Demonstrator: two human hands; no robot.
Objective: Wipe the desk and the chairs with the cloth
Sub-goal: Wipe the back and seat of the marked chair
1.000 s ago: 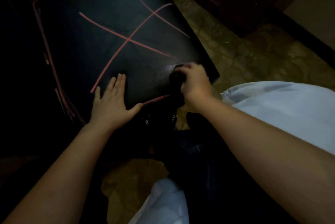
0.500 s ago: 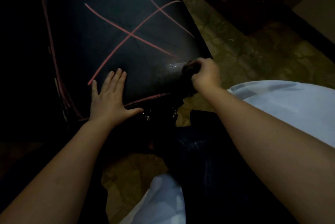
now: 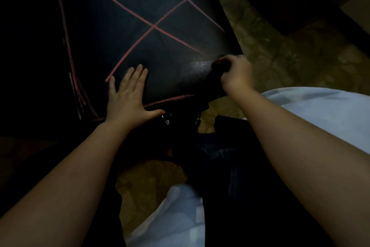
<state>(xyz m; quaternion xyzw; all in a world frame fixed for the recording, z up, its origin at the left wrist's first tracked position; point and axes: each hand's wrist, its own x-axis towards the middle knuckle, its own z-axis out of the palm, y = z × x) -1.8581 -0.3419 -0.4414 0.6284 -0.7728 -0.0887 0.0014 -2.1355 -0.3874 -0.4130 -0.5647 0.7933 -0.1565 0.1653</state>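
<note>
A black chair seat (image 3: pixel 124 38) with crossed pink lines fills the upper left of the head view. My left hand (image 3: pixel 128 96) lies flat on its near edge, fingers straight and thumb spread. My right hand (image 3: pixel 238 74) grips a dark bunched cloth (image 3: pixel 217 70) at the seat's near right corner. A damp sheen shows on the seat just left of the cloth. Most of the cloth is hidden under my fingers and by the dim light.
Patterned olive carpet (image 3: pixel 280 52) lies to the right of the chair. Dark furniture (image 3: pixel 300 2) stands at the upper right. My dark trousers (image 3: pixel 230 166) and white shirt (image 3: pixel 320 110) fill the lower part.
My right hand with the cloth has slid along the seat's near right corner toward the right edge. My left hand has stayed flat on the seat.
</note>
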